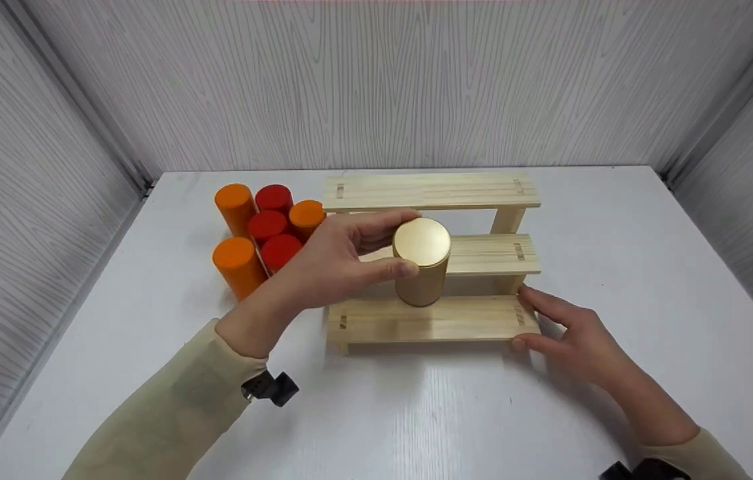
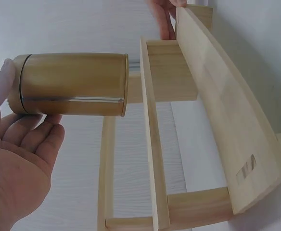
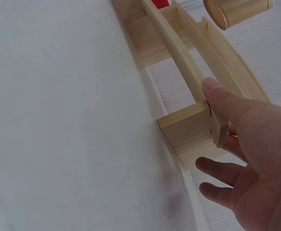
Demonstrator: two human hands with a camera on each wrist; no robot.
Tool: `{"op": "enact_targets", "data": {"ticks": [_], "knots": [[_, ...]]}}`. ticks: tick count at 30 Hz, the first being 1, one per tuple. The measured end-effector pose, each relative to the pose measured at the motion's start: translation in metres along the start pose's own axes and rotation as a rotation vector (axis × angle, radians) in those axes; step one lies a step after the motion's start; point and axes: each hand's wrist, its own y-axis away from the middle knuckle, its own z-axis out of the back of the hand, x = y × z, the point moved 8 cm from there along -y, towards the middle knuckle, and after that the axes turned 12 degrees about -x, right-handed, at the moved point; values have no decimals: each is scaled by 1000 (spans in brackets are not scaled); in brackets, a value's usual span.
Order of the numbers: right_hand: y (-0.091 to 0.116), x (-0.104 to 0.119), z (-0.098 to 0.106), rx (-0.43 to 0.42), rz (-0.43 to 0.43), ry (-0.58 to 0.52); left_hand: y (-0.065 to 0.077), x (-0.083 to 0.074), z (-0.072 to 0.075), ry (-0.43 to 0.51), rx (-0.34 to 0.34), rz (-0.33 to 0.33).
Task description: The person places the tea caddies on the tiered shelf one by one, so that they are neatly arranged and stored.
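Note:
A gold canister (image 1: 422, 283) with a flat lid is upright in my left hand (image 1: 336, 263), gripped round its upper end by thumb and fingers. In the left wrist view, the base of the gold canister (image 2: 78, 79) is close over the middle step of a three-step wooden shelf (image 1: 376, 327). My right hand (image 1: 576, 343) pinches the right end of the lowest step between thumb and fingers. The right wrist view shows the thumb of the right hand (image 3: 261, 154) on the step's front edge, two other fingers apart from the wood.
Left of the shelf stand several cylinders, orange ones (image 1: 239, 267) and red ones (image 1: 268, 227), grouped close together and partly hidden by my left forearm. The white table (image 1: 416, 413) is bounded by grey wood-grain panels (image 1: 376, 80) at the back and sides.

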Motion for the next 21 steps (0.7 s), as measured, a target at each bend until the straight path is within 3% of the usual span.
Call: {"op": "enact_targets", "data": {"ticks": [9, 21], "knots": [[0, 1, 2, -14, 14, -7, -8, 15, -30, 15, 53, 46], [0, 0, 1, -9, 8, 5, -16, 38, -59, 43, 81, 98]]}}
